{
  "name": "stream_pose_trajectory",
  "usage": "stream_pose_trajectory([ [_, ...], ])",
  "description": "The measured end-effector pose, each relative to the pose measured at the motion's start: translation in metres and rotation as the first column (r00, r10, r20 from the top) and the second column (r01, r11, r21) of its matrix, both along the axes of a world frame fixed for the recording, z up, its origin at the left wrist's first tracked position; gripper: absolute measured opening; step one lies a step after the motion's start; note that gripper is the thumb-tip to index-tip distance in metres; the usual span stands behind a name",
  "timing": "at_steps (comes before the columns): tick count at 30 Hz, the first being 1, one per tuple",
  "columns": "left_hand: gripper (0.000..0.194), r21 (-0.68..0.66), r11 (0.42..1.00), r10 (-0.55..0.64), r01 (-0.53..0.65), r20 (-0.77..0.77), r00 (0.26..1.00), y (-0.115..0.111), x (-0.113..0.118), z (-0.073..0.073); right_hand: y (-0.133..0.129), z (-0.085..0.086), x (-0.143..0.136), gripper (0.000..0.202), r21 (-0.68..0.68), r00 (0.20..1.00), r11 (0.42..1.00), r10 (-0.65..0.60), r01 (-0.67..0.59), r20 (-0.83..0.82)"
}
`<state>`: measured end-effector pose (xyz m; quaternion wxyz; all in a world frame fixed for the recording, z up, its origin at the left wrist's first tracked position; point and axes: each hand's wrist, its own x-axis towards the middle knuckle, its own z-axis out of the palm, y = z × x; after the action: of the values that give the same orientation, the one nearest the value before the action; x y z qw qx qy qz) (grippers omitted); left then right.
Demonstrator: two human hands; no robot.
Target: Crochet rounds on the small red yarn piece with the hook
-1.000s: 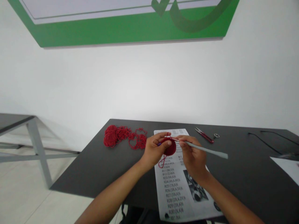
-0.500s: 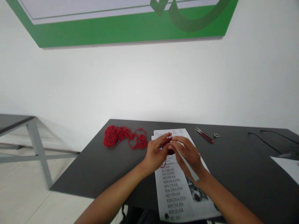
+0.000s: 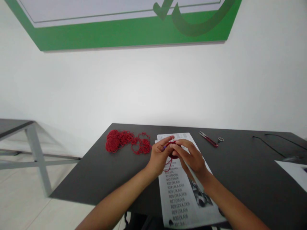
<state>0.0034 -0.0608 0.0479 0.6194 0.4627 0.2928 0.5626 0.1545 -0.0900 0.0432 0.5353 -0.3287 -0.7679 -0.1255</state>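
Red crocheted yarn piece (image 3: 174,155) is pinched by left hand (image 3: 159,156) and right hand (image 3: 192,158); loop could be dropped if grip slackens.

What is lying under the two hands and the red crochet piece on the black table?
A printed pattern sheet lies under the left hand, the right hand and the red crochet piece. Its lower rows and a photo show; the hands cover part of the upper text.

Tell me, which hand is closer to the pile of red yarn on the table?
Left. The left hand is just right of the red yarn pile, not touching it. The right hand sits farther right, past the small red crochet piece.
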Motion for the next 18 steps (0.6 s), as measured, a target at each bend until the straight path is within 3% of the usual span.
stream_pose_trajectory([
  [3,0.051,0.102,0.993,0.056,-0.051,-0.048,0.997,0.004,-0.007,0.004,-0.004,0.006,-0.002,0.028,-0.136,0.988,0.986,0.073,-0.091,-0.134],
  [7,0.041,0.233,0.952,0.242,-0.197,-0.186,0.952,0.005,-0.014,0.017,-0.004,0.011,-0.006,0.012,-0.244,0.952,0.952,0.113,-0.186,-0.284],
  [10,0.036,0.281,0.908,0.379,-0.311,-0.233,0.896,0.006,-0.015,0.023,-0.004,0.009,-0.008,0.007,-0.37,0.938,0.905,0.078,-0.208,-0.338],
  [13,0.033,0.279,0.9,0.403,-0.336,-0.234,0.885,0.008,-0.015,0.022,-0.008,0.006,-0.012,0.015,-0.499,0.895,0.828,0.008,-0.256,-0.445],
  [16,0.033,0.247,0.908,0.39,-0.338,-0.206,0.897,0.01,-0.014,0.018,-0.014,0.008,-0.018,0.022,-0.526,0.762,0.744,-0.034,-0.413,-0.647],
  [18,0.033,0.232,0.912,0.382,-0.337,-0.185,0.906,0.01,-0.013,0.016,-0.014,0.012,-0.021,0.024,-0.445,0.601,0.682,-0.011,-0.581,-0.799],
])
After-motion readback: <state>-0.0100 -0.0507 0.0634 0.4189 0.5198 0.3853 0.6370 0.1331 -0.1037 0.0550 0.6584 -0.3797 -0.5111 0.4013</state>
